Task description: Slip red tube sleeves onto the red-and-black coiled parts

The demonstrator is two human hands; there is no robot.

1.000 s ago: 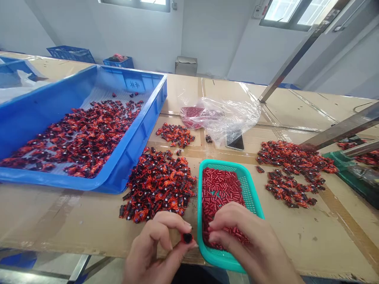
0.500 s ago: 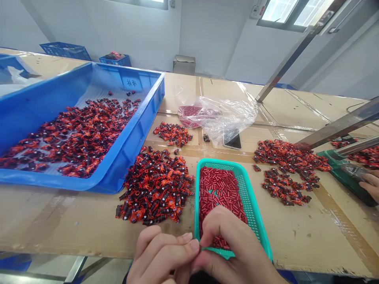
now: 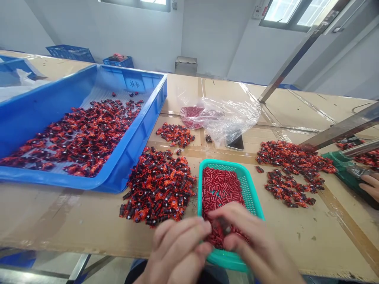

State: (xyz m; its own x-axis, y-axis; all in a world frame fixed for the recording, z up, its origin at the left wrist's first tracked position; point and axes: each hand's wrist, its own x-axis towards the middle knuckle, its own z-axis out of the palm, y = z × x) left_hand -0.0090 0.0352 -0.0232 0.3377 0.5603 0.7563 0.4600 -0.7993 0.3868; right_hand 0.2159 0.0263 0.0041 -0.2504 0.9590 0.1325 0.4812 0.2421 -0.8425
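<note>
My left hand [image 3: 182, 250] is at the table's front edge, left of the basket's near end. Its fingers are pressed together, and whatever they hold is hidden. My right hand [image 3: 254, 238], smeared by motion, curls over the near end of the green basket [image 3: 253, 193]. Between its thumb and forefinger shows a small dark blurred thing [image 3: 223, 225]; its kind cannot be made out. Short dark-red tubes [image 3: 220, 185] fill the basket. Just left of it lies a heap of small black-and-orange parts [image 3: 162, 185].
A big blue tray [image 3: 145, 118] with more such parts stands left. Behind the basket lie a smaller pile [image 3: 176, 135], a clear plastic bag [image 3: 233, 112] and a phone [image 3: 235, 140]. Further piles [image 3: 291, 157], a metal post [image 3: 296, 59] and another person's hand [image 3: 371, 184] are right.
My hands, pinched together at the basket's near edge before, have come apart. The right hand has moved up and right over the tubes; the left has shifted slightly right. The view has shifted slightly.
</note>
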